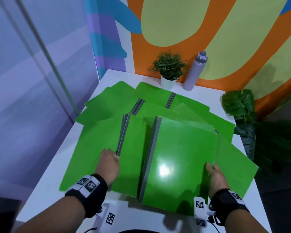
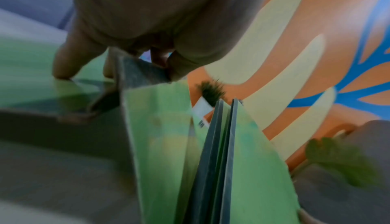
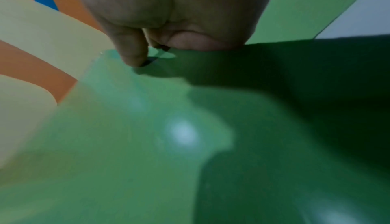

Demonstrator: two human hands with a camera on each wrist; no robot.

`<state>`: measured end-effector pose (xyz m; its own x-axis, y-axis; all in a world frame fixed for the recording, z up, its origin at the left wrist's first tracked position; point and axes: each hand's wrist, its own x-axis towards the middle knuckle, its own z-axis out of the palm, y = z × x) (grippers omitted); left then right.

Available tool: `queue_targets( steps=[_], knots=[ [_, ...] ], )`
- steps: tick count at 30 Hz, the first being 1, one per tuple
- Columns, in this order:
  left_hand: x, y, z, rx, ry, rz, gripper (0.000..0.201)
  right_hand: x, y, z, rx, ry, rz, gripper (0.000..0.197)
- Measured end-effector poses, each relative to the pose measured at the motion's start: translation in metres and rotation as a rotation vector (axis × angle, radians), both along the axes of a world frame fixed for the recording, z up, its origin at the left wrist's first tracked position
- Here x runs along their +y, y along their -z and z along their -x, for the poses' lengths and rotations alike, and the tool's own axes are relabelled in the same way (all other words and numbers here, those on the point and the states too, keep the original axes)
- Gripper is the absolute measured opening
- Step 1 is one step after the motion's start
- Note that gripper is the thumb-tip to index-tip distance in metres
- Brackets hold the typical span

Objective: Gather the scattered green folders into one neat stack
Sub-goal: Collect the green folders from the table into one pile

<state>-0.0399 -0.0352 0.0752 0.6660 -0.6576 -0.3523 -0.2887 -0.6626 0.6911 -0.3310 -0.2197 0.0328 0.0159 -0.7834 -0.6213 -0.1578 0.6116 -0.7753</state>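
Several green folders with grey spines lie spread and overlapping over the white table (image 1: 45, 180). My right hand (image 1: 214, 172) grips the right edge of a small raised stack of folders (image 1: 180, 158), thumb on top (image 3: 135, 57). My left hand (image 1: 108, 163) pinches the grey spine of an opened folder (image 1: 99, 158) at the left; in the left wrist view its fingers (image 2: 160, 59) curl round that spine (image 2: 139, 72). More folders (image 1: 151, 95) lie farther back, partly hidden under the nearer ones.
A small potted plant (image 1: 169, 69) and a lilac bottle (image 1: 194, 71) stand at the table's back edge by the painted wall. A big-leafed plant (image 1: 238, 105) stands off the right side. A glass wall runs along the left.
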Motion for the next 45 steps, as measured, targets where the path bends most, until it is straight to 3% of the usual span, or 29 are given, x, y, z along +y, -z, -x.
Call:
queue_targets(
  steps=[2,4,5,6,8,9,11,12,19,24,28,33,38,43,45],
  knots=[
    [0.004,-0.033,-0.006,-0.054,0.037,0.1,0.018,-0.001,-0.007,-0.01,-0.086,0.005,0.026,0.062],
    [0.009,-0.061,-0.011,-0.123,0.086,0.174,0.016,0.003,-0.013,-0.021,-0.185,-0.004,-0.003,0.099],
    [0.01,-0.072,-0.014,-0.138,0.101,0.209,0.015,0.006,-0.019,-0.027,-0.248,0.01,-0.034,0.106],
    [0.011,-0.079,-0.016,-0.135,0.107,0.242,0.013,0.009,-0.025,-0.032,-0.31,0.047,-0.068,0.098],
    [0.013,-0.086,-0.02,-0.125,0.096,0.287,0.01,0.008,-0.023,-0.036,-0.361,0.123,-0.024,0.059],
    [0.013,-0.088,-0.021,-0.124,0.083,0.302,0.01,0.01,-0.024,-0.041,-0.349,0.186,-0.042,0.053],
    [0.013,-0.086,-0.022,-0.086,0.055,0.339,0.015,0.015,-0.019,-0.047,-0.459,0.103,-0.126,0.068],
    [0.012,-0.084,-0.023,-0.059,0.046,0.361,0.019,0.019,-0.018,-0.052,-0.43,0.081,-0.11,0.074],
    [0.005,-0.063,-0.024,0.218,-0.037,0.431,0.04,0.023,-0.01,-0.051,-0.399,-0.083,-0.054,0.071],
    [0.005,-0.057,-0.031,0.25,-0.093,0.468,0.036,0.018,-0.022,-0.062,-0.443,-0.11,0.038,0.077],
    [0.002,-0.049,-0.042,0.325,-0.079,0.39,0.034,0.015,-0.021,-0.064,-0.418,-0.116,0.108,0.084],
    [0.001,-0.041,-0.02,0.386,0.017,0.354,0.04,0.017,-0.021,-0.065,-0.376,-0.133,0.108,0.079],
    [-0.003,-0.04,0.005,0.386,0.039,0.375,0.021,0.018,-0.023,-0.071,-0.294,-0.127,0.138,0.071],
    [-0.001,-0.042,0.008,0.38,0.062,0.335,0.035,0.017,-0.022,-0.077,-0.139,-0.114,0.161,0.065],
    [-0.001,-0.044,0.006,0.396,0.067,0.317,0.032,0.016,-0.022,-0.083,-0.109,-0.112,0.177,0.062]
  ],
)
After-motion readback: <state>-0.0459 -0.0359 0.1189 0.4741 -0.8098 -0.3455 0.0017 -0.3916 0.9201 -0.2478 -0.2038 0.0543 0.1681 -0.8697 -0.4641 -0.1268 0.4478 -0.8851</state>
